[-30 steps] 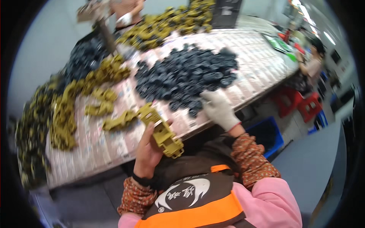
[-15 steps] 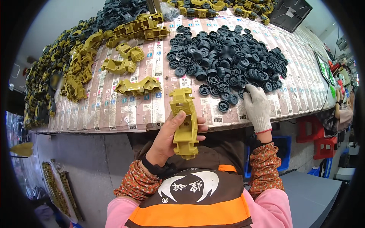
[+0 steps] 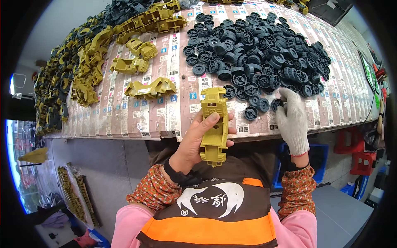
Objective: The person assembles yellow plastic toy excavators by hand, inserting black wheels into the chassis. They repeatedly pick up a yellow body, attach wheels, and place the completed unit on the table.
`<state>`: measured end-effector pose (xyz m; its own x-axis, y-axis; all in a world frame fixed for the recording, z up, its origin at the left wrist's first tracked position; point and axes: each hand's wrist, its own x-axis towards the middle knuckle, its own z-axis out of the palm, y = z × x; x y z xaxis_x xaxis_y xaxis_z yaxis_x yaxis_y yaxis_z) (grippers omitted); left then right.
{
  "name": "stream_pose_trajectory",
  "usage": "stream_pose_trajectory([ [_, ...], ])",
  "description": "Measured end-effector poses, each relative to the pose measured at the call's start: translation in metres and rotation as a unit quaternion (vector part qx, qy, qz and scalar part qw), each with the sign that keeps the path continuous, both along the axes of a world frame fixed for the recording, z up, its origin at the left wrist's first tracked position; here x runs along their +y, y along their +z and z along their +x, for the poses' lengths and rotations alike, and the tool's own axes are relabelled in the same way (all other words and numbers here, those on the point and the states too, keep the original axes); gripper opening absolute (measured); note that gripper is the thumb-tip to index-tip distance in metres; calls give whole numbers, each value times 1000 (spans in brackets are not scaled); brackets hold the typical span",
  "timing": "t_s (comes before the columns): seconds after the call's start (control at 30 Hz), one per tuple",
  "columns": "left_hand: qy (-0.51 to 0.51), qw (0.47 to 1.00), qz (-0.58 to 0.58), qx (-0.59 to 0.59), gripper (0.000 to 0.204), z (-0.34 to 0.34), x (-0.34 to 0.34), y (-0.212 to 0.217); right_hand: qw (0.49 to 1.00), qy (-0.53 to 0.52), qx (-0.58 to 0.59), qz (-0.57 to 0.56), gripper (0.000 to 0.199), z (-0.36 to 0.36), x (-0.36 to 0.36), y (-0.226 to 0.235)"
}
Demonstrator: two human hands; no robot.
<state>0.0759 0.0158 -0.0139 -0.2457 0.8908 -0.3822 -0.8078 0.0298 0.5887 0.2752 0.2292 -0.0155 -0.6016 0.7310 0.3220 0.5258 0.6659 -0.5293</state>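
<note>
My bare left hand point(image 3: 194, 140) grips a mustard-yellow plastic toy vehicle chassis point(image 3: 214, 134) near the table's front edge. The chassis points lengthwise away from me, and my thumb presses on its upper face. At the near right edge of a heap of dark toy wheels point(image 3: 258, 53), my right hand point(image 3: 292, 124) wears a whitish knit glove. Its curled thumb and fingertips pinch one dark toy wheel point(image 3: 276, 105), partly covered by the glove. A few single wheels lie just left of it.
More yellow toy bodies point(image 3: 151, 89) rest left of the wheels. A large pile of yellow and dark parts point(image 3: 62, 82) covers the table's left side. Below the table edge stand a blue crate point(image 3: 320, 163) and red stools point(image 3: 364, 161). A dark tray point(image 3: 328, 12) sits far right.
My right hand has drawn slightly back from the heap, and a wheel now shows at its fingertips. The chassis in my left hand has turned more upright in view.
</note>
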Motion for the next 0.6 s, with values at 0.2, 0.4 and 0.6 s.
stream_pose_trajectory([
  [0.2,5,1000,-15,18,55,-1,2,-2,997,42,-58,3,41,2,-2,15],
  [0.4,4,999,-21,24,55,1,3,3,997,39,-45,-41,37,5,2,13],
  [0.6,8,999,-21,48,55,1,3,-3,994,5,12,-113,27,9,-17,20],
])
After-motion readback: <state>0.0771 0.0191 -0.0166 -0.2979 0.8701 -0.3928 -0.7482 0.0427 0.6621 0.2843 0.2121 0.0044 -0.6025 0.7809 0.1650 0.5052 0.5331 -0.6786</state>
